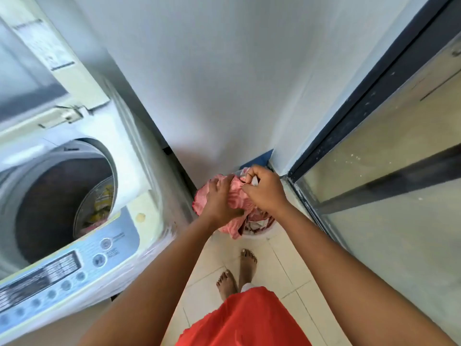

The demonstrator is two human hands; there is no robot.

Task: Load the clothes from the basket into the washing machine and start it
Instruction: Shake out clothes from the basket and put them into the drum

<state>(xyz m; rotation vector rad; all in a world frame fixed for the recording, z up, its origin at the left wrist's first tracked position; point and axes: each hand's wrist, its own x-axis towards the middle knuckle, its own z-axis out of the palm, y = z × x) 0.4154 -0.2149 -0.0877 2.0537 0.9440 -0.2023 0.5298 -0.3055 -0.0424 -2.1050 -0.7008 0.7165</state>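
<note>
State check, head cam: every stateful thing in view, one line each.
Washing machine lid: raised.
Drum: partly loaded with clothes.
Basket: clothes inside.
Pink cloth: gripped over the basket.
Left hand: grips pink cloth.
Right hand: pinches cloth.

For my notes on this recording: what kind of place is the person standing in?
Probably a home laundry corner or balcony. A top-loading washing machine stands open with clothes inside, a basket of clothes sits on the tiled floor, and a glass door runs alongside.
</note>
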